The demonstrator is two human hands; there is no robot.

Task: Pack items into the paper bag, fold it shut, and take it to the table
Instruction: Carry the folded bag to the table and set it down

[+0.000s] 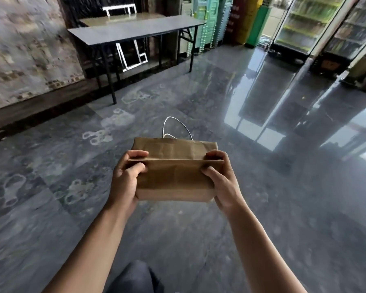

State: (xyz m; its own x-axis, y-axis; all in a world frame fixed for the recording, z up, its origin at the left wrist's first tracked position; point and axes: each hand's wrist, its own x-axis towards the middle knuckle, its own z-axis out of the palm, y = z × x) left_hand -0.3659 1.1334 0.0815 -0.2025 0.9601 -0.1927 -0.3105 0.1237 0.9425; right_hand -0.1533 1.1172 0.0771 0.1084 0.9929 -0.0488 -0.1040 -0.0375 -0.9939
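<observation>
A brown paper bag (174,176) with its top folded over is held in the air in front of me, above the floor. My left hand (126,180) grips its left end and my right hand (222,182) grips its right end, fingers curled over the fold. A white cord handle (175,125) sticks up behind the bag. The bag's contents are hidden. A grey folding table (135,31) with black legs stands ahead at the back, against the wall.
Glossy dark tiled floor (199,92) lies between me and the table. A worn wall (25,49) runs along the left. Stacked plastic chairs (207,22) stand right of the table, and glass-door fridges (304,20) stand at the far right. My knee (135,275) shows below.
</observation>
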